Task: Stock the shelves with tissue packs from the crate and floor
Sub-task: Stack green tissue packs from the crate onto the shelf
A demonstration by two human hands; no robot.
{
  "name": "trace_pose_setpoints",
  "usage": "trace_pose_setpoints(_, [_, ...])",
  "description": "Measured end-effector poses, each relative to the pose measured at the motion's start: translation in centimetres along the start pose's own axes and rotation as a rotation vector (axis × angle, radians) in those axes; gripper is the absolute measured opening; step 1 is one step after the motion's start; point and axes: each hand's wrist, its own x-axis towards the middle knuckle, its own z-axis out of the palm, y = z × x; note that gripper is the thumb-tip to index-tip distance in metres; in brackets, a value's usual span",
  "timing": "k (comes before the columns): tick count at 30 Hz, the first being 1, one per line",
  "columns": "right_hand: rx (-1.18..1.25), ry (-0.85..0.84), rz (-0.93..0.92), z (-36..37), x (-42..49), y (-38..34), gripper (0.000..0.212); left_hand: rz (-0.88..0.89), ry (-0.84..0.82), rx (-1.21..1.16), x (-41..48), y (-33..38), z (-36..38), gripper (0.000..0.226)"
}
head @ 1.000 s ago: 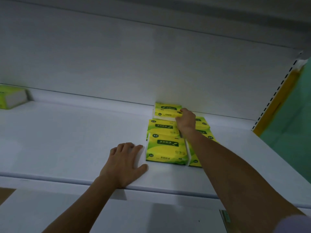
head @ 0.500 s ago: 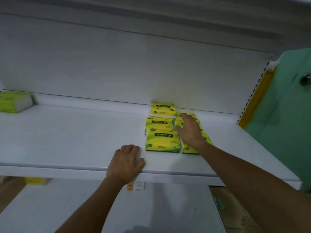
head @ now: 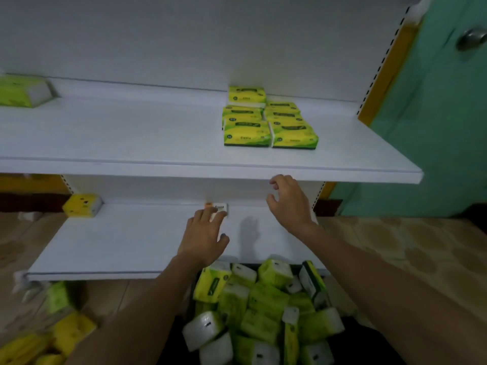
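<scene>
Green tissue packs (head: pixel 266 122) stacked on shelf (head: pixel 131 143); more fill crate (head: pixel 263 312).

The upper shelf (head: pixel 131 143) and lower shelf (head: pixel 118 246) look like painted sheet metal: white, smooth, with a dull satin sheen. The tissue packs on the upper shelf (head: pixel 247 133) are wrapped in thin plastic film, glossy with green and yellow print. The packs in the crate (head: pixel 263 299) have the same slick wrap, creased in places. The floor (head: pixel 18 248) shows brown wood grain, possibly laminate, though blur hides its texture. The door (head: pixel 434 127) is matt green paint. Its knob (head: pixel 471 39) is shiny metal.
</scene>
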Motion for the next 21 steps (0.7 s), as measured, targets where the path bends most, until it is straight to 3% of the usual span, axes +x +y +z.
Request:
trace_pose_setpoints(5, [0.035,-0.229,0.172,6.0,-6.1,3.6,0.033,-0.113,-0.217,-0.031,-4.7,-1.6,7.1,0.089])
trace_pose_setpoints(8, [0.036,-0.374,0.221,9.9,-8.8,5.3,0.035,-0.152,-0.267,-0.059,-6.0,-3.6,10.6,0.073])
trace_pose_setpoints(12, [0.052,-0.538,0.265,15.2,-10.8,6.5,0.036,-0.264,-0.38,-0.01,-6.6,-6.0,13.8,0.072])
trace_pose_setpoints(15, [0.085,-0.664,0.309,18.8,-11.7,6.7,0.043,-0.4,-0.545,-0.158,-7.0,-8.3,17.6,0.054])
trace_pose_setpoints(21, [0.114,-0.796,0.309,24.2,-11.0,5.7,0.054,-0.322,-0.559,-0.211,-6.2,-10.4,20.9,0.056])
